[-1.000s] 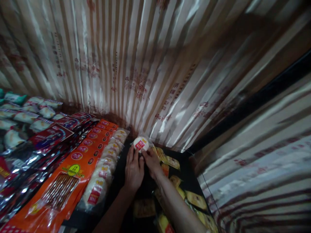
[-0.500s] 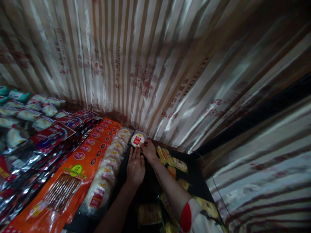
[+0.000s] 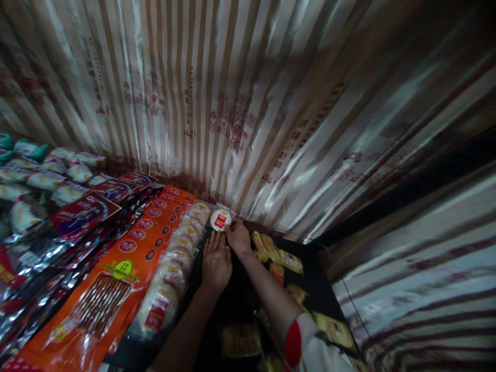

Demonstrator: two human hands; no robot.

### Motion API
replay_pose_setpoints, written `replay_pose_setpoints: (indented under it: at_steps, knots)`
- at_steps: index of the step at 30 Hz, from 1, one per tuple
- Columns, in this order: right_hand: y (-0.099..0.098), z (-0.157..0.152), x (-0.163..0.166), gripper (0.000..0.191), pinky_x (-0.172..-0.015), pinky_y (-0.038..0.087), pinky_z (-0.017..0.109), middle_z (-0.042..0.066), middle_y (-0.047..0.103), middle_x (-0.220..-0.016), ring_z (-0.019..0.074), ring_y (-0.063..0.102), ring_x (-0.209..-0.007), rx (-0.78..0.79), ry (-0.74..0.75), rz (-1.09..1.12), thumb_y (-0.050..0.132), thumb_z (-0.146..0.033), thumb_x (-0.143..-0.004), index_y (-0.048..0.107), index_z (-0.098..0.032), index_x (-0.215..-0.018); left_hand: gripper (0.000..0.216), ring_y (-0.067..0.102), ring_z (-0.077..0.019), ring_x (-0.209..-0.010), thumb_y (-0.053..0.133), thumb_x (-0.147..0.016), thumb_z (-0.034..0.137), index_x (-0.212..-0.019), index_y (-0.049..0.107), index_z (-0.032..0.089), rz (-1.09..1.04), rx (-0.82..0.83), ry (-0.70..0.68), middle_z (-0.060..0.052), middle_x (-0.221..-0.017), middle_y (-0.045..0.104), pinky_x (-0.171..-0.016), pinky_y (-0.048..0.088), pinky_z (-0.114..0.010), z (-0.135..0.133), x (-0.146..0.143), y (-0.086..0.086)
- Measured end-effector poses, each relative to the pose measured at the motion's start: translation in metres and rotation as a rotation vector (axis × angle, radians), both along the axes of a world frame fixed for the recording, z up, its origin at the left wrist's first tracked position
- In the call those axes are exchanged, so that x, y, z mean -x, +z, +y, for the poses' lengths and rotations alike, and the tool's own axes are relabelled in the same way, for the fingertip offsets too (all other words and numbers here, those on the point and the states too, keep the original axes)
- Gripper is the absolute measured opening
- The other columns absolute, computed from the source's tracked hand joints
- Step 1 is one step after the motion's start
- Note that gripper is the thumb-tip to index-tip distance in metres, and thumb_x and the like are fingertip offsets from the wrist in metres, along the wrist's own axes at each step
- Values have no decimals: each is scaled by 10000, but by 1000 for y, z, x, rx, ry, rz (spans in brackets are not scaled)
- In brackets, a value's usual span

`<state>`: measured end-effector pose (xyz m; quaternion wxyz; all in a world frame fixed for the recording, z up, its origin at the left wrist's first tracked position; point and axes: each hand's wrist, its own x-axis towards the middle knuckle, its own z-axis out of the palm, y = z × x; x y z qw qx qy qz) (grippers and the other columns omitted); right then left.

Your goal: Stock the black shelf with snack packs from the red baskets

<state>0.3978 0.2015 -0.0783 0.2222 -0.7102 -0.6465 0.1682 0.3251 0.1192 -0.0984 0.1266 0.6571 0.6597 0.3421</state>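
A round white cake in a clear wrapper [image 3: 220,220], with a red label on top, lies at the far end of the black surface [image 3: 236,294]. My right hand [image 3: 238,238] has its fingers closed at the right edge of this wrapped cake. Flat and stretched out, the fingers of my left hand [image 3: 217,262] reach the near edge of the same wrapper. Just to the left runs an overlapping row of similar wrapped cakes [image 3: 170,271]. The underside of the held cake is hidden.
Orange snack packs [image 3: 127,245] overlap left of the cake row. Beyond them lie dark red and silver packs [image 3: 83,217] and white packets [image 3: 44,181]. Small yellow packs [image 3: 267,248] sit right of my arms. A striped curtain [image 3: 232,103] hangs behind the goods.
The hands and the wrapped cake stay almost in place, with only a slight shift of the fingers. The view has moved a little.
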Motion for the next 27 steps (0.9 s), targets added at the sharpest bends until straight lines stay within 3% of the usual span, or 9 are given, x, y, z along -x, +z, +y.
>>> replay_pose_setpoints:
  at_steps: [6,13,20,24,27]
  knots:
    - [16,-27,-1,484,-822,474,330,148,654,-981,232,618,-918,-87,19,75,520,-231,-817,441,-44,-1256,410,413,-271,-1269,352,-848,140,-1194,542,33,-27,-71,-2,-178,-1269,549,-1048,370,-440,-4,-1,-3]
    - [30,-106,-19,299,-881,459,362,113,632,-1030,212,593,-962,-208,208,160,451,-162,-806,610,-139,-1059,324,544,-239,-1135,362,-841,123,-1026,628,117,-81,-291,-51,-132,-1123,641,-947,479,-420,-41,10,0]
    - [30,-215,-35,257,-826,476,321,85,645,-949,184,600,-883,-194,312,212,414,-166,-846,625,-167,-991,333,605,-171,-992,331,-843,103,-1024,608,130,-117,-417,-190,-101,-1029,666,-868,517,-318,-134,15,11]
    - [21,-270,-37,255,-859,457,302,67,641,-964,169,582,-928,-245,393,236,378,-175,-886,606,-189,-1000,337,589,-155,-1016,338,-860,121,-1094,578,160,-93,-401,-230,-86,-1074,651,-883,497,-291,-195,16,2]
    - [8,-300,-39,264,-824,462,292,68,635,-938,166,584,-891,-216,430,222,352,-177,-901,599,-183,-994,311,587,-171,-1020,364,-856,148,-1076,584,160,-39,-438,-269,-88,-1065,655,-868,499,-302,-224,20,-8]
